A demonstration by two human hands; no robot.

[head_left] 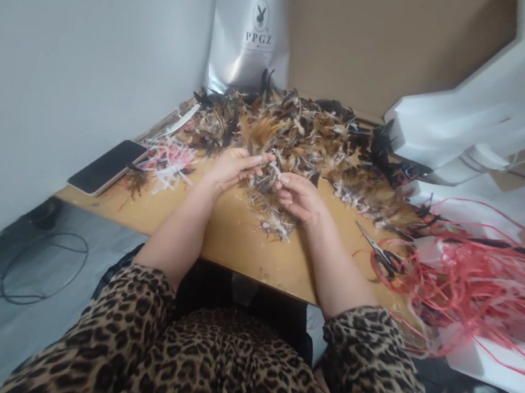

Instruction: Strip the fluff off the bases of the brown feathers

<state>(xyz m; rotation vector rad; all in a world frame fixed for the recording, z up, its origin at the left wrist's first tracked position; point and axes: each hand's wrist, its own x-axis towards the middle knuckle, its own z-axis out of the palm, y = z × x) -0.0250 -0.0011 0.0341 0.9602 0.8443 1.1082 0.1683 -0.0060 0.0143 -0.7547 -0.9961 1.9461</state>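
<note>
My left hand (237,167) is closed in a pinch on the base of a bunch of orange-brown feathers (259,131), whose tips fan out upward. Close beside it, my right hand (296,195) pinches a short white strip (275,169) that reaches toward the left fingertips. Whether the strip is joined to the feathers I cannot tell. A few loose feather tufts (278,224) lie on the table below and between both hands. Behind them spreads a large pile of brown and black feathers (317,132).
A phone (108,165) lies at the table's left edge, beside pink and white strips (171,159). Scissors (378,249) rest on the wooden table (231,235) to the right, near tangled red ribbons (486,292). A silver bag (252,42) stands behind the pile.
</note>
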